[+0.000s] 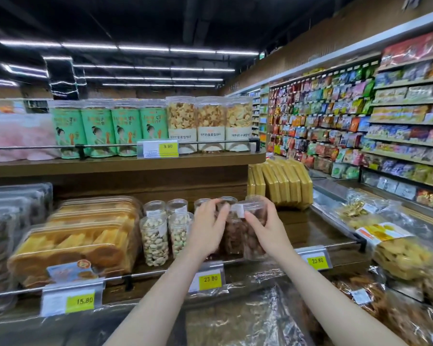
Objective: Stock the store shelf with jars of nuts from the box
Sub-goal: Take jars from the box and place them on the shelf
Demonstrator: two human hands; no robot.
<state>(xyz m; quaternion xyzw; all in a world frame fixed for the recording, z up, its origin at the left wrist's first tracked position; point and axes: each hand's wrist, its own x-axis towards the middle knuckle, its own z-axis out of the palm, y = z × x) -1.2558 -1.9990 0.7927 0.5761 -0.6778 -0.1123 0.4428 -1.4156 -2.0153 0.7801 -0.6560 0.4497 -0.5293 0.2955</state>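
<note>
We have both hands up at the lower shelf (310, 228), just past the middle of the view. Our right hand (268, 227) grips a clear jar of brown nuts (254, 236), thumb on its near wall under the lid and fingers (270, 204) curled round the far side at the rim. The jar's long axis runs up and down, tipped a little so the lid leans toward 11 o'clock; its base is at the shelf's front edge, and we cannot tell whether it rests there or is held just clear. Our left hand (208, 222) wraps loosely over the neighbouring dark-nut jar (233, 233) at 9 o'clock of the held one, fingers bent on its top; most of that jar is hidden behind the hand.

Further toward 9 o'clock stand upright jars of pale nuts (155, 239), two in front and more lids behind. A white label on the held jar is too blurred to read. Yellow price tags (210, 279) hang on the rail at 6 o'clock. Our forearms leave the frame at the bottom, and the box is nowhere we can make out.
</note>
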